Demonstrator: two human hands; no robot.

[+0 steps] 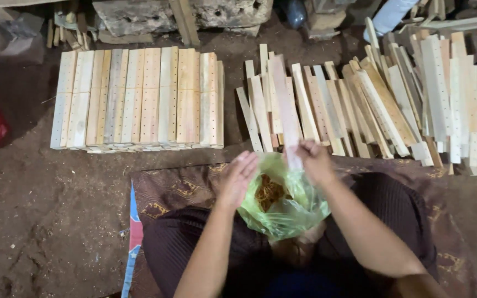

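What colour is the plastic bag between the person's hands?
The plastic bag is translucent light green, with yellowish-brown contents showing inside; seen in the head view.
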